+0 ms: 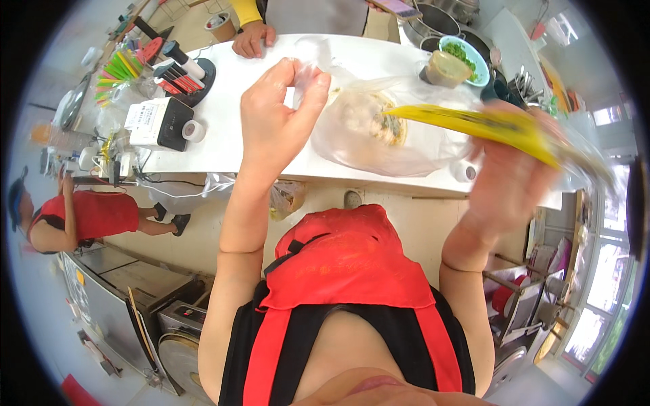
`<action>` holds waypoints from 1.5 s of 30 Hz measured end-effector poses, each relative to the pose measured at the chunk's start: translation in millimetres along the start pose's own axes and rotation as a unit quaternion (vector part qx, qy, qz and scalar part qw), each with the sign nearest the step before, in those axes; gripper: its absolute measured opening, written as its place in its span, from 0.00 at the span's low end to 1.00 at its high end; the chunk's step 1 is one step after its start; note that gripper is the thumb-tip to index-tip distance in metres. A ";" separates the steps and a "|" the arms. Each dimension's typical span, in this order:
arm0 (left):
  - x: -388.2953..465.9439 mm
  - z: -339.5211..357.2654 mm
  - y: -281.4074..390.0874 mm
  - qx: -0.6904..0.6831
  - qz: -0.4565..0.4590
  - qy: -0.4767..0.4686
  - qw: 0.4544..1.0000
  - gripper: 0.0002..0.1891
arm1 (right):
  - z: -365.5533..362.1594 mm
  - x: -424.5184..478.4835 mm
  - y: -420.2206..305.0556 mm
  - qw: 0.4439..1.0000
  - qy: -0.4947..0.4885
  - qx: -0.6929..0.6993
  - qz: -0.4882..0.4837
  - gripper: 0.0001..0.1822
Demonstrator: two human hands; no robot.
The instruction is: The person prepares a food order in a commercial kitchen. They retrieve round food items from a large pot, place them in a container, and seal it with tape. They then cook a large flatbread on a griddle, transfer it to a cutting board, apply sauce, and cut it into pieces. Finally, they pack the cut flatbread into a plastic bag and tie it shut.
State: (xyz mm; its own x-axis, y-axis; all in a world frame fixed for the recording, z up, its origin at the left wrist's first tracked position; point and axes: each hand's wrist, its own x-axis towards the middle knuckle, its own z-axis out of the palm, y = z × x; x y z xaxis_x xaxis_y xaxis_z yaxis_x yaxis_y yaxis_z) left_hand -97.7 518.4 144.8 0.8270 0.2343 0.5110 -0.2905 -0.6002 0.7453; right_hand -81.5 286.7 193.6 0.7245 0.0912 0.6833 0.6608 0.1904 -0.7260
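My left hand (282, 109) pinches the gathered edge of a clear plastic bag (330, 132), raised above the white table. Inside or beneath its film is a round container of food (391, 124); the bag hides much of it. My right hand (513, 172), blurred by motion, grips a long flat yellow packet (467, 122) with dark marks on it. That packet points left over the food and the bag. At its right end a clear, blurred strip sticks out past my fingers.
On the white table (223, 127) stand a label printer (160, 124), a black holder (203, 76) and colourful straws (119, 68). A blue bowl of chopped greens (459, 58) and a tub (447, 68) are at far right. Another person's hand (254, 39) rests opposite; someone in red (96, 215) stands left.
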 end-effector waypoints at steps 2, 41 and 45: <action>-4.4 -0.1 5.3 -0.219 -0.039 0.021 0.975 0.09 | 6.5 5.1 33.1 0.971 -0.151 -0.184 0.033 0.13; -647.4 -195.4 -20.6 -0.259 -0.314 0.795 0.450 0.08 | 452.5 -415.8 -18.7 0.407 -0.897 0.164 -0.062 0.16; -671.7 -214.9 -25.7 -0.292 -0.242 0.841 0.386 0.09 | 532.6 -522.6 8.7 0.294 -0.938 0.109 0.150 0.23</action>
State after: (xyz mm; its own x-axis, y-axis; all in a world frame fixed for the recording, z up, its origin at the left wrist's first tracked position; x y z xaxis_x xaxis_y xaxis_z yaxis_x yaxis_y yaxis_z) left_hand -749.1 540.7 -125.6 -0.4874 0.6707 -0.5591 -0.7630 -0.0159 0.6462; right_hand -558.9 761.3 -128.4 -0.7734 0.4752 -0.4195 0.4461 -0.0622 -0.8928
